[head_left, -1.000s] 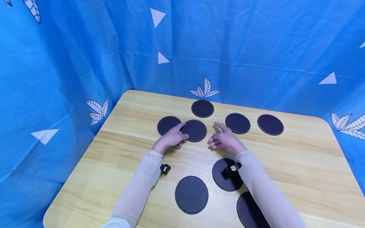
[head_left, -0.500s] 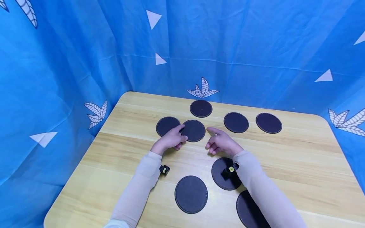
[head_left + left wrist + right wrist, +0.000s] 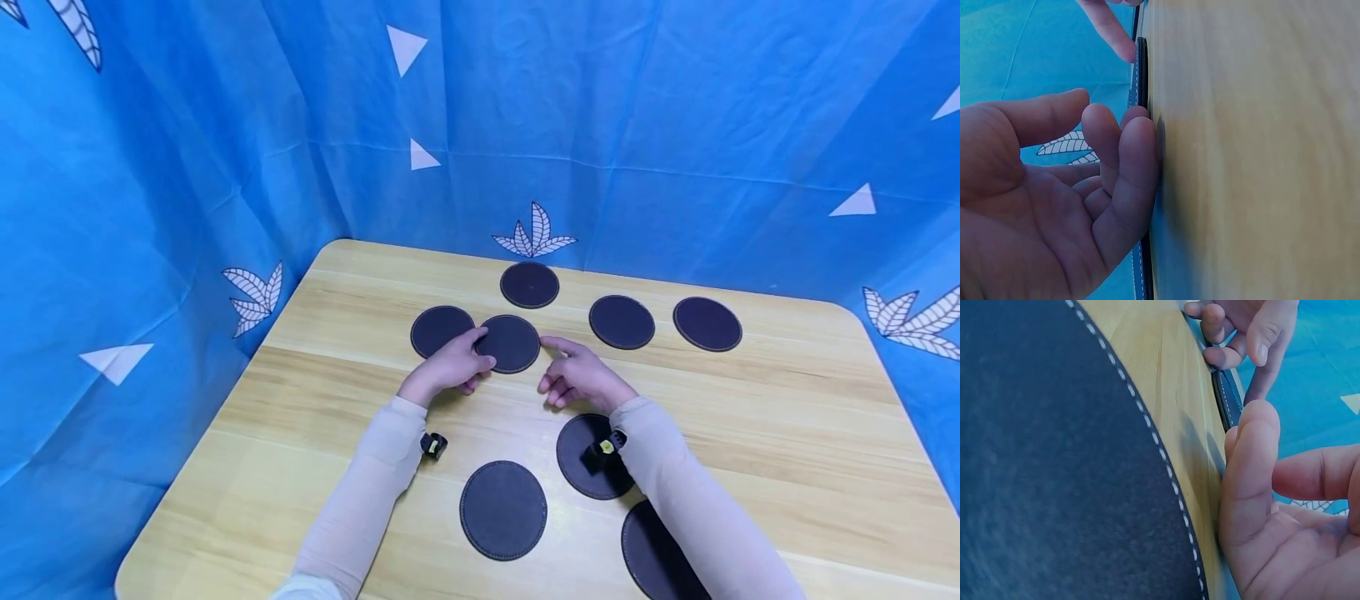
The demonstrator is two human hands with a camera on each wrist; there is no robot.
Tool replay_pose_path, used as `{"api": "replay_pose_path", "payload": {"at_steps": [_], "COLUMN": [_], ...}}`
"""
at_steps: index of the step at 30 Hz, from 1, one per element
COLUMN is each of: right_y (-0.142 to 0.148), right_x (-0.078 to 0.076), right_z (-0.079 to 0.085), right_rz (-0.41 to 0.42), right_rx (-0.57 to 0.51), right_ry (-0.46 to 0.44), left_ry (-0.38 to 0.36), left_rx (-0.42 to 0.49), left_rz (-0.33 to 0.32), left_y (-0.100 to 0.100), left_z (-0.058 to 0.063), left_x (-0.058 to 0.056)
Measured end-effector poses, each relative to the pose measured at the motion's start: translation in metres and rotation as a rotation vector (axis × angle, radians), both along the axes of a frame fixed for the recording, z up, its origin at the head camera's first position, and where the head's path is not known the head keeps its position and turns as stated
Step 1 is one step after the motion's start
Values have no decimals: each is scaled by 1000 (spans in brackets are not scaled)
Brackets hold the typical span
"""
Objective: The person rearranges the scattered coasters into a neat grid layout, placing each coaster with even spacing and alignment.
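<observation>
On the wooden table a dark round stitched coaster (image 3: 513, 343) lies flat between my two hands. My left hand (image 3: 452, 363) is at its left side, index fingertip and thumb over the rim, the other fingers loosely bent beneath. From the right, the extended index finger of my right hand (image 3: 583, 377) reaches the coaster's rim, while its remaining fingers bend loosely near the tabletop. The left wrist view shows the coaster's edge (image 3: 1141, 72) thick and layered, with pale stitching. Another coaster (image 3: 441, 330) lies just left, partly behind my left hand.
Three coasters lie toward the back, the middle one (image 3: 621, 322) among them. Nearer are a coaster (image 3: 503, 510), one partly under the right wrist camera (image 3: 577, 467), and one (image 3: 651, 554) partly hidden by the right sleeve. A blue patterned curtain (image 3: 600, 100) borders the table (image 3: 300, 433).
My right hand has moved left, its index finger coming from beside the coaster up to its right rim. The left hand stays at the left rim. The head view has shifted slightly.
</observation>
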State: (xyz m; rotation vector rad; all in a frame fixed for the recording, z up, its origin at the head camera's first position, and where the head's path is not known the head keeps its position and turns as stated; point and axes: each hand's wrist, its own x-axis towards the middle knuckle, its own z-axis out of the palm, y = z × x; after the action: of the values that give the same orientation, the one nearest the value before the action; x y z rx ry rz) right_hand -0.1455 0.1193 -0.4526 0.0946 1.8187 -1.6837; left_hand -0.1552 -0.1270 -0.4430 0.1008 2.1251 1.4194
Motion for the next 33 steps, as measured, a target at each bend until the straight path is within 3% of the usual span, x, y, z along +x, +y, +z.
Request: {"api": "replay_pose_path", "payload": {"at_steps": [8, 15, 20, 26, 33], "right_y": [7, 7, 5, 6, 7], "right_x": [8, 40, 72, 111, 147], "right_z": [5, 24, 34, 36, 30], "right_rz": [-15, 47, 145, 237, 287], "right_rx": [31, 109, 138, 155, 162], "right_ry": [47, 145, 211, 233, 258], "left_ry": [37, 88, 161, 227, 303], "left_rx": [-18, -69, -184, -293, -398], "left_rz": [-4, -56, -168, -289, -334], "left_y": [-3, -9, -15, -26, -34], "left_z": [0, 9, 16, 16, 22], "left_x": [4, 20, 41, 72, 114]}}
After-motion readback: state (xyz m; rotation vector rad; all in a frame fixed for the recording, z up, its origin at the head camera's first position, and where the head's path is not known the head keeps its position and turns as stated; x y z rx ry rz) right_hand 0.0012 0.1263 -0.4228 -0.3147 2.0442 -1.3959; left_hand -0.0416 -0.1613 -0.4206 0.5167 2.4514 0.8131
